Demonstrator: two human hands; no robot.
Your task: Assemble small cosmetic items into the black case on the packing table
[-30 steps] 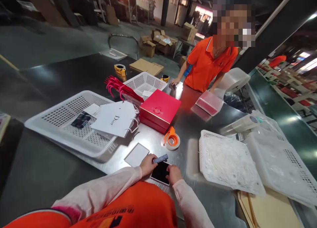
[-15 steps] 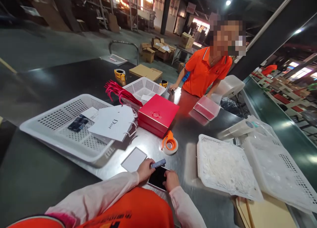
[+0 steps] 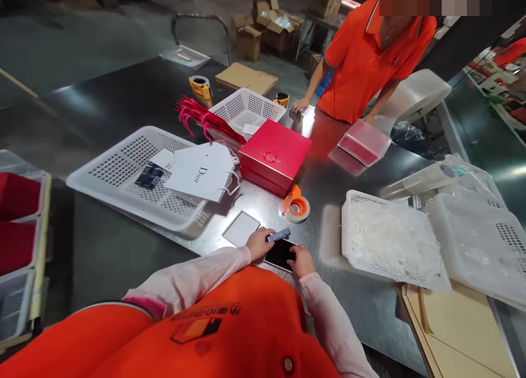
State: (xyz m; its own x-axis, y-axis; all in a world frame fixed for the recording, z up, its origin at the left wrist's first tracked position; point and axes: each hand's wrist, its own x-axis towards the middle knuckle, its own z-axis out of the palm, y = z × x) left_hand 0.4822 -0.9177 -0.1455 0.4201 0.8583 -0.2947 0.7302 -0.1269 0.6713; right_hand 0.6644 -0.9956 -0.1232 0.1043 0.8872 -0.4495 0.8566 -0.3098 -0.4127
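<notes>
A black phone (image 3: 280, 253) lies flat on the steel table near its front edge. My left hand (image 3: 259, 243) rests at its left side and holds a small blue-grey stick-shaped item (image 3: 279, 235) between thumb and fingers. My right hand (image 3: 301, 261) touches the phone's right lower corner with bent fingers. A pale grey square card (image 3: 240, 229) lies just left of my left hand.
Beyond are an orange tape dispenser (image 3: 296, 204), a red box (image 3: 274, 156), a white paper bag (image 3: 203, 172) over a white basket (image 3: 123, 181), and baskets with white filler (image 3: 390, 244) at the right. A person in an orange shirt (image 3: 370, 55) stands across the table.
The view has tipped downward and moved closer; red bins now show at the left. Both hands stay on the phone in the same pose.
</notes>
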